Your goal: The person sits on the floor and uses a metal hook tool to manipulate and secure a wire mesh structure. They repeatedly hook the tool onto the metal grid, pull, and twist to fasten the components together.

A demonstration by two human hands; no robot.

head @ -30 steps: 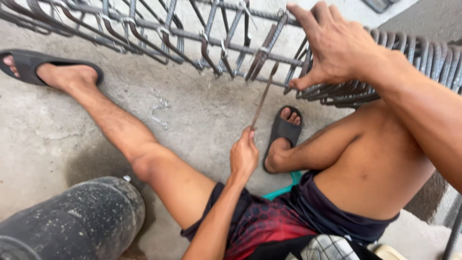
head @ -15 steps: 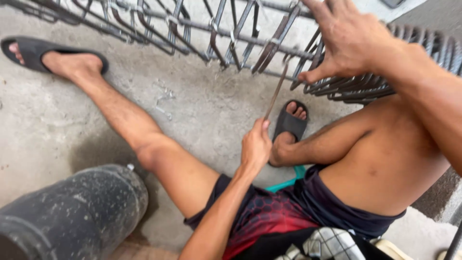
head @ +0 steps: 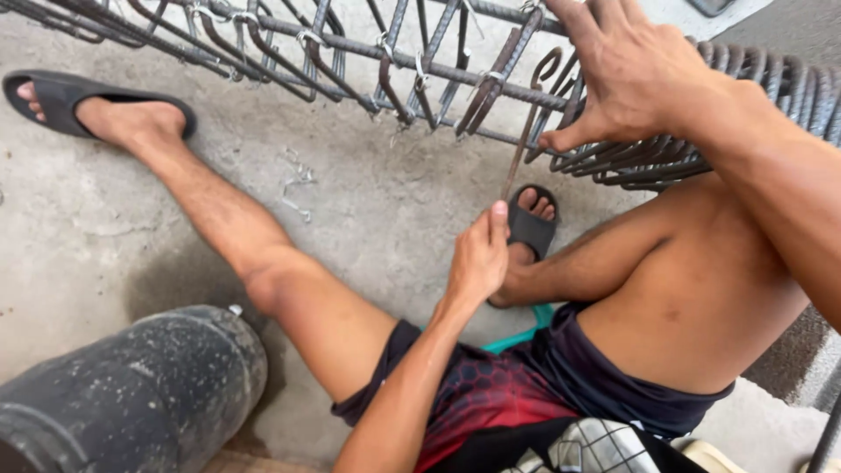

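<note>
The person sits on the grey concrete floor [head: 368,210] with legs spread, working on a long cage of rusty steel reinforcing bars [head: 394,61] that lies across the far side of the scene. The left hand [head: 477,258] is closed around the near end of a thin metal hook tool [head: 517,162], thumb up along its shaft, and the tool's far tip reaches up into the cage where a bent stirrup meets a straight bar. The right hand [head: 635,74] rests on the cage at the far right, fingers spread over the top bars and thumb pressed against the bundled curved stirrups [head: 639,166] just below.

Judging by this, the step in hand is tying a joint: the hook is set at a crossing while the other hand steadies the bars. The next move likely calls for twisting the tool while the cage is held firm. Loose bits of tie wire [head: 298,180] lie on the floor near the left leg. A dusty black cylindrical drum [head: 131,394] lies at near left.
</note>
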